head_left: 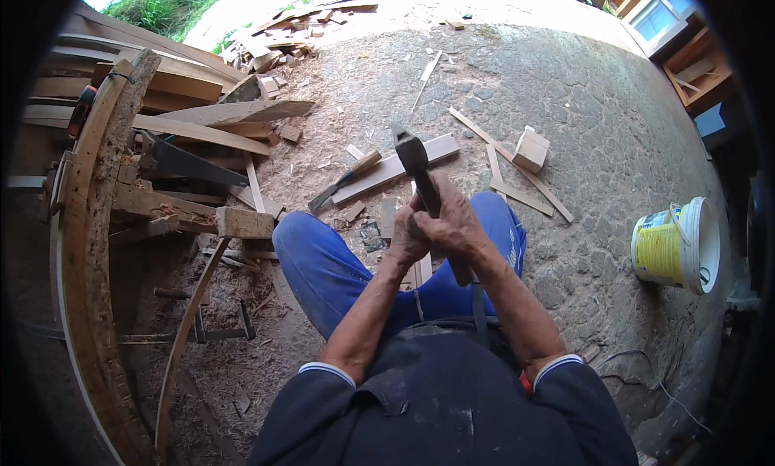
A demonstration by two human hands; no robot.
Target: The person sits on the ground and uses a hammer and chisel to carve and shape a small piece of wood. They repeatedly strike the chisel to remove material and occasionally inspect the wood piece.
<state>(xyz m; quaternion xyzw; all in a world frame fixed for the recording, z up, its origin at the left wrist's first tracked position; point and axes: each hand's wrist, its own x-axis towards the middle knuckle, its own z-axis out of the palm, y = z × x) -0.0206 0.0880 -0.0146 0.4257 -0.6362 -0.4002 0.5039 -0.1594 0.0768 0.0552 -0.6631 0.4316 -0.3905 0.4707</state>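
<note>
Above my lap, my right hand (450,218) is closed around the handle of a hammer (412,153). Its dark metal head points away from me, and the handle's end shows below the hand. My left hand (408,238) is closed right beside it, fingers touching or nearly touching the right hand. What the left hand grips is hidden; a pale wood strip (422,268) shows just below it, between my knees. Beyond my hands a chisel (349,178) with a wooden handle rests against a flat, planed plank (400,169) on the ground.
A wood block (531,149) and thin strips (517,169) lie ahead to the right. A white and yellow bucket (670,244) lies tipped at right. On the left are stacked boards (190,86), a handsaw (194,164), a curved timber (89,264) and a frame saw (222,334) among shavings.
</note>
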